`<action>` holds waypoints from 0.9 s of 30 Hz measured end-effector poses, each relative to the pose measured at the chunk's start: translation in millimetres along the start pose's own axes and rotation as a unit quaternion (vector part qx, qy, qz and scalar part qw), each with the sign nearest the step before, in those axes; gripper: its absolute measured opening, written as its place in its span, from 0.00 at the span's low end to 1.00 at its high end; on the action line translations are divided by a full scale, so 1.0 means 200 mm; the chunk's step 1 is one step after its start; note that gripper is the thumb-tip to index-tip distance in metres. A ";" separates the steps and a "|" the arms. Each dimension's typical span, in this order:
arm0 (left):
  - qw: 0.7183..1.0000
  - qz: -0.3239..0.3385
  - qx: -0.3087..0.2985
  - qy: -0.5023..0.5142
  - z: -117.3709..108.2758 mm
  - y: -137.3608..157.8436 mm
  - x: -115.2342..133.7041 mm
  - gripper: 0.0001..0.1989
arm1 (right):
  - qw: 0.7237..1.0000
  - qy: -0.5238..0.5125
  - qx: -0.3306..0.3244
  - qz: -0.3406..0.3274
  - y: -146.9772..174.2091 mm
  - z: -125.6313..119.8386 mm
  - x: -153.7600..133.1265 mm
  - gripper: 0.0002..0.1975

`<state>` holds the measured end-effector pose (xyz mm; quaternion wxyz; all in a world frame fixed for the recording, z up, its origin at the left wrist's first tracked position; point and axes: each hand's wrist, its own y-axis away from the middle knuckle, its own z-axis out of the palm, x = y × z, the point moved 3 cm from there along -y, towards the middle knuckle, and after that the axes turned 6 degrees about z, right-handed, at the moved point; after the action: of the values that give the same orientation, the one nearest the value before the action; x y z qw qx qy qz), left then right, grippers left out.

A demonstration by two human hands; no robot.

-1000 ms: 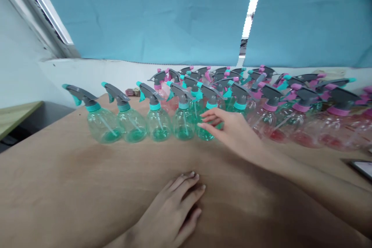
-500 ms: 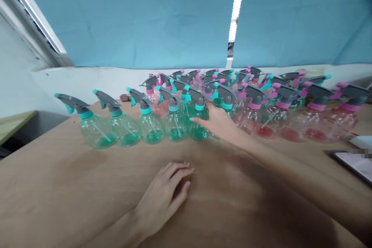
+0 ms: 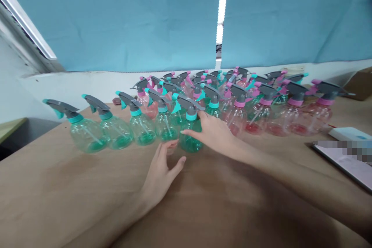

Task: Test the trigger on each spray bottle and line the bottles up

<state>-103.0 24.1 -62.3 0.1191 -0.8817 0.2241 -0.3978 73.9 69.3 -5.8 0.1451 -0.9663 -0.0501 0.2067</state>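
Observation:
My right hand (image 3: 213, 133) is wrapped round the body of a green spray bottle (image 3: 190, 143), thumb on its near left side and the other fingers partly hidden behind it. This bottle stands slightly nearer to me than its row, upright, with a grey trigger head and teal collar. Just left of it, my left hand (image 3: 162, 170) is open, fingers and thumb apart with nothing between them. Its fingertips are close to the base of another green spray bottle (image 3: 167, 130); whether they touch cannot be made out.
More green spray bottles (image 3: 142, 131) line up to the left. Pink spray bottles (image 3: 238, 120) continue the row to the right, with mixed colours behind. A tablet-like device (image 3: 343, 162) and a white box (image 3: 348, 133) lie on the wooden table (image 3: 72, 197) at right. Blue curtain (image 3: 130, 19) hangs behind.
My right hand has drawn the green spray bottle out of the row toward me. My left hand has moved forward, nearer the bottles, its thumb spread wider. The view has shifted slightly right.

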 end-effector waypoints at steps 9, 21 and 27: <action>0.986 0.030 -0.071 0.145 0.20 -0.04 0.19 0.40 | 0.999 -0.002 -0.047 -0.016 0.34 -0.19 0.10 0.31; 0.955 0.138 -0.199 0.175 0.43 -0.06 0.44 0.42 | 0.910 -0.402 -0.096 -0.036 0.39 -0.37 0.36 0.19; 0.941 0.176 -0.217 0.193 0.53 -0.16 0.48 0.44 | 0.891 -0.447 -0.061 -0.045 0.37 -0.36 0.40 0.10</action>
<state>41.6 7.7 -57.2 -0.0522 -0.7391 0.4753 -0.4743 178.0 -6.5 4.0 0.0573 -0.7756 -0.1658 0.6064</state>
